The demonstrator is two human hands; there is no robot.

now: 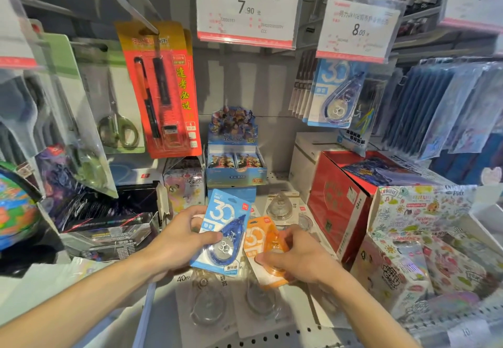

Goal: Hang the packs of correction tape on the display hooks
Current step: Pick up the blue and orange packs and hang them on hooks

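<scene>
My left hand grips a blue pack of correction tape, thumb across its front, low in the middle of the view. Beside it my right hand holds an orange pack of correction tape. Under both hands several clear and white packs of correction tape lie flat on the shelf. One blue pack hangs on a display hook at the upper right, under the 8.00 price tag. The hook behind the 7.90 price tag shows nothing hanging on it.
Scissors and a red pen pack hang at the left. A blue card box stands at the shelf's back. A red carton and patterned boxes crowd the right; a globe sits far left.
</scene>
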